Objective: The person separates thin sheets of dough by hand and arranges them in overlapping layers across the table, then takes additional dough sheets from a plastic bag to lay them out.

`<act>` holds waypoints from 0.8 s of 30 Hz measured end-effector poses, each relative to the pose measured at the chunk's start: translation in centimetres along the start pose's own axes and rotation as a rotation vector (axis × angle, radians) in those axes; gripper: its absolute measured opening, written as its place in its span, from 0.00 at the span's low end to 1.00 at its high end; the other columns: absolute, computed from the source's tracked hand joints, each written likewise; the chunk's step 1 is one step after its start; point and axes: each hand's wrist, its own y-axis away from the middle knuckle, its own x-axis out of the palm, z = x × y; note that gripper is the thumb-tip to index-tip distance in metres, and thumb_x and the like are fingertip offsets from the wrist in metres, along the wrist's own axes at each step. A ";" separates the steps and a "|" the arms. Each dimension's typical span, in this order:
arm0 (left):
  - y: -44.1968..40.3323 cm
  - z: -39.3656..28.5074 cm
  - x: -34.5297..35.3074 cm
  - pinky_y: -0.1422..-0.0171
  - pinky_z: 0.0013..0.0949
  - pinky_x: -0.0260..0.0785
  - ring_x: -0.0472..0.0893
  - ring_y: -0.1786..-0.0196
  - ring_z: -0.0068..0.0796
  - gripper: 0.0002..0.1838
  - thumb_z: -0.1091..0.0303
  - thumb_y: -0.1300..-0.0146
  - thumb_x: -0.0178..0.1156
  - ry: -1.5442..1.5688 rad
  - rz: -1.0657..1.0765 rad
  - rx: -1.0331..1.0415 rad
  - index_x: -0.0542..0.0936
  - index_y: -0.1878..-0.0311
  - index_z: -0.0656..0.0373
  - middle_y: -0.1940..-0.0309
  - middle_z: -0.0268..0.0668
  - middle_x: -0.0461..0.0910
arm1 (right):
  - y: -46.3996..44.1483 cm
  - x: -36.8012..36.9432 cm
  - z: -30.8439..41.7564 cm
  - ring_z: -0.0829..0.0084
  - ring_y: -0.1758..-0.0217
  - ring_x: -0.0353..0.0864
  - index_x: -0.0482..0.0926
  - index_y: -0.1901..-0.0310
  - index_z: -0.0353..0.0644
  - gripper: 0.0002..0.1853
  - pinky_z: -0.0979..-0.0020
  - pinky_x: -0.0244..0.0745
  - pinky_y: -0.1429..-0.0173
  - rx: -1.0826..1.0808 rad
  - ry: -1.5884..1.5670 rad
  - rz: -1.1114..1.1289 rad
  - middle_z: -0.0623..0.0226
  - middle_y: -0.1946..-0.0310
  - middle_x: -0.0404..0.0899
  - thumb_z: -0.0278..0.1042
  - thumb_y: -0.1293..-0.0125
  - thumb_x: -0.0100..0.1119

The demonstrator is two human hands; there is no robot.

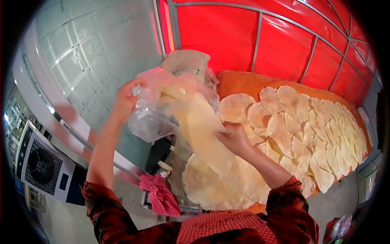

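My left hand (129, 97) is closed on the edge of a clear plastic bag (148, 116), held up at centre left. Folded pale flatbread (199, 126) hangs between my hands, its upper end inside or behind the bag's film. My right hand (233, 138) pinches the flatbread's right edge. Below and to the right, many thin round flatbreads (280, 130) overlap in rows on an orange cloth (239, 83). The flatbread's lower end hangs over the nearest rounds (211, 185).
Folded greyish cloth or sacks (185, 61) lie behind the bag. A pink cloth (159, 195) hangs at the near edge. On the left are a glass panel (97, 49) and a white appliance with a dark grille (42, 166). Red sheeting (219, 34) on a metal frame stands behind.
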 end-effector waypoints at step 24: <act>-1.5 -7.0 -2.6 0.75 0.18 0.55 0.63 0.79 0.09 0.27 0.84 0.50 0.42 -0.017 0.035 0.264 0.77 0.46 0.61 0.63 0.27 0.80 | -25.4 16.5 -8.1 0.46 0.68 0.79 0.78 0.75 0.33 0.07 0.52 0.73 0.61 -0.142 0.369 -0.123 0.46 0.76 0.78 0.27 0.52 0.54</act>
